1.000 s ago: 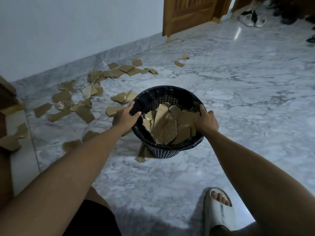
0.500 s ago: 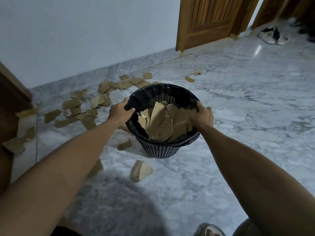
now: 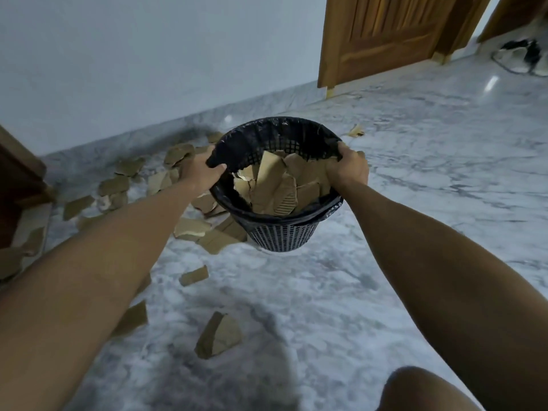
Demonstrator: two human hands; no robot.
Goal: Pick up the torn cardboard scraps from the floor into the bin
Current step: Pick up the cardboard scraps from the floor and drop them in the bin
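A black mesh bin lined with a black bag is held up over the marble floor, tilted toward me. Torn cardboard pieces fill its inside. My left hand grips the rim on the left side, thumb inside. My right hand grips the rim on the right side. Several cardboard scraps lie on the floor to the left along the wall. Nearer to me lie one folded scrap and a small scrap.
A white wall with a marble skirting runs behind the scraps. A wooden door stands at the back right, with shoes beyond it. Dark wooden furniture is at the left edge. My knee shows at the bottom.
The bin has travelled forward and up in both hands, past the folded scrap, which now lies nearer to me. The view has shifted toward the wall and door.
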